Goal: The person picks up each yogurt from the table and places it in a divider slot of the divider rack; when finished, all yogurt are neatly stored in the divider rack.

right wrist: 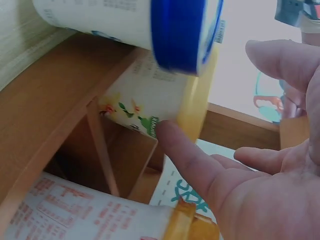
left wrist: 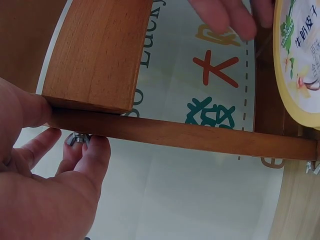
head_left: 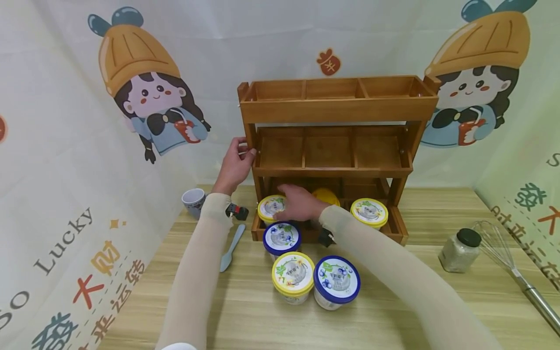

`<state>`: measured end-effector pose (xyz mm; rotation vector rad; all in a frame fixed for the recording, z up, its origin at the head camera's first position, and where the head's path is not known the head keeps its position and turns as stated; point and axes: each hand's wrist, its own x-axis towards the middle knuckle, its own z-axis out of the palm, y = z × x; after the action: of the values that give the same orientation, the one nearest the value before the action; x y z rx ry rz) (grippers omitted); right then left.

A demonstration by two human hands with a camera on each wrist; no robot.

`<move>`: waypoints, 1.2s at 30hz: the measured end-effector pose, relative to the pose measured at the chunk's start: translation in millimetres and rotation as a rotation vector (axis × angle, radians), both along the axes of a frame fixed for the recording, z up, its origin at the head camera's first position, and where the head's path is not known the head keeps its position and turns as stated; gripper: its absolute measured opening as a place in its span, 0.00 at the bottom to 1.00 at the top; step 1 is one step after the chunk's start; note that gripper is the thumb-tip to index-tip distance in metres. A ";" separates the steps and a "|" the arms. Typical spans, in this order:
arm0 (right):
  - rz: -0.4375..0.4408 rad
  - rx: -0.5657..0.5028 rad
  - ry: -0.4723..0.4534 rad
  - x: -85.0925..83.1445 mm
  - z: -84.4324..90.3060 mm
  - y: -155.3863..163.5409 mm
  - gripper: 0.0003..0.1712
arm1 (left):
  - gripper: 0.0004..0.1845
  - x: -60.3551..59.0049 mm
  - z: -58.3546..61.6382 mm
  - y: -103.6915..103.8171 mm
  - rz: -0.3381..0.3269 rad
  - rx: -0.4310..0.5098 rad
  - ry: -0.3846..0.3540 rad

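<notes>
A person's right hand [head_left: 297, 203] is reaching forward into the bottom tier of a wooden rack [head_left: 337, 109], fingers extended and released, one fingertip [right wrist: 167, 131] touching the side of a yellow-lidded cup [head_left: 271, 208] standing upright in the left compartment. At ten o'clock from it, the left hand [head_left: 235, 165] is gripping the rack's left upright, thumb and fingers curled around the wood. Nearer the camera, three more lidded cups [head_left: 315, 278] are standing on the table [head_left: 393, 311]. A spoon [head_left: 231, 248] and mug [head_left: 193, 201] are lying at nine o'clock; a jar [head_left: 460, 250] and whisk [head_left: 512, 267] at three.
</notes>
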<state>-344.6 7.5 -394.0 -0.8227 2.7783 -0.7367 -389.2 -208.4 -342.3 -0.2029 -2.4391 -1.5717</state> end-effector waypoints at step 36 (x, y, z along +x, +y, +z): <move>0.068 -0.362 -0.053 62.7 1.0 95.0 0.44 | 0.26 -0.7 -0.9 0.4 0.000 0.001 0.014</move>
<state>-281.9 102.5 -393.0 -0.9343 2.5912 -1.2515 -389.8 -208.0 -343.2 -0.2134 -2.4276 -1.5662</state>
